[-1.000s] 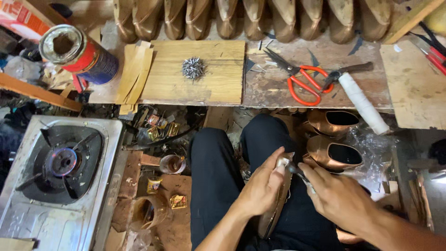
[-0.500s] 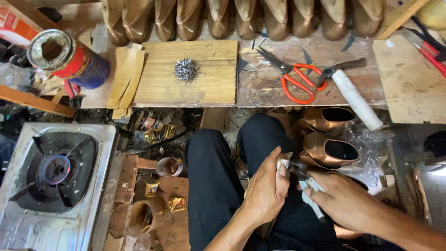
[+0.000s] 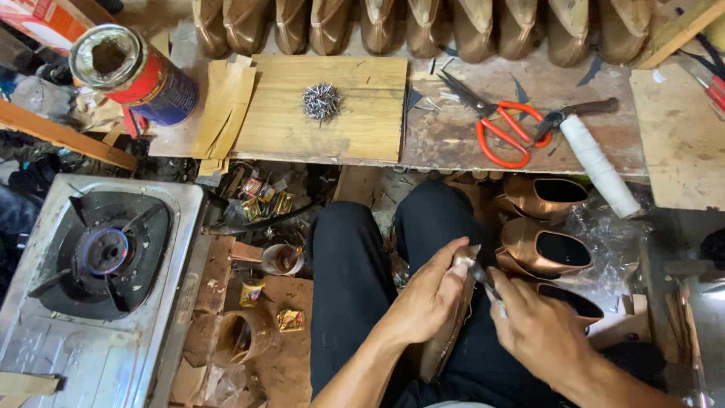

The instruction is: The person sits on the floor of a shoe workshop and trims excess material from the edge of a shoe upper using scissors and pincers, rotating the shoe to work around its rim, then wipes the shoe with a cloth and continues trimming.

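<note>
The right hand (image 3: 540, 332) now sits a little lower and farther from the left hand (image 3: 427, 298) than a second ago, and the pale cloth that hung under it half a second ago no longer shows. The thin tool (image 3: 483, 281) in its grip now shows between the two hands, its tip against the top of the shoe piece (image 3: 453, 325) held on the lap. The left thumb now presses nearer that top end.

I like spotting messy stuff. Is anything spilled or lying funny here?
Yes. The tin can on the bench lies tipped on its side, its open mouth crusted. Small wrappers and scraps litter the floor by the gas stove. The left hand and right hand grip a shoe piece over the lap.
</note>
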